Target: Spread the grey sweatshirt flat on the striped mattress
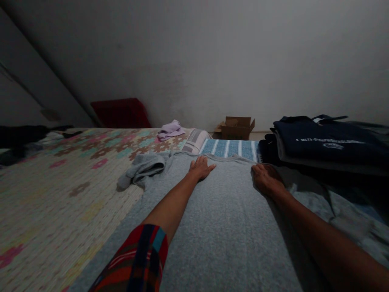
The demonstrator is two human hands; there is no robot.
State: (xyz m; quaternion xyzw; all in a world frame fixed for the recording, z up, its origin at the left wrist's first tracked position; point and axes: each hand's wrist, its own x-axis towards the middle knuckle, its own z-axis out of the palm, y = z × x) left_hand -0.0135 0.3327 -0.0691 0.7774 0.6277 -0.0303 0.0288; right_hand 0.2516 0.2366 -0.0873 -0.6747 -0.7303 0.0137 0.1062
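9 o'clock's looking roomy
From the grey shirt's (221, 219) middle, the flowered bedspread (67, 207) is lying flat at 9, leaving room to pass; a bunched sleeve (146, 168) is bulging at 10, and stacked dark clothes (328, 142) are blocking 2.

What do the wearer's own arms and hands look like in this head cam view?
Left arm: plaid sleeve in red, navy and brownish bands, thin pale lines, blue block at the hem; bare below it. Right arm: bare as far as visible. Left hand and right hand: no gloves.
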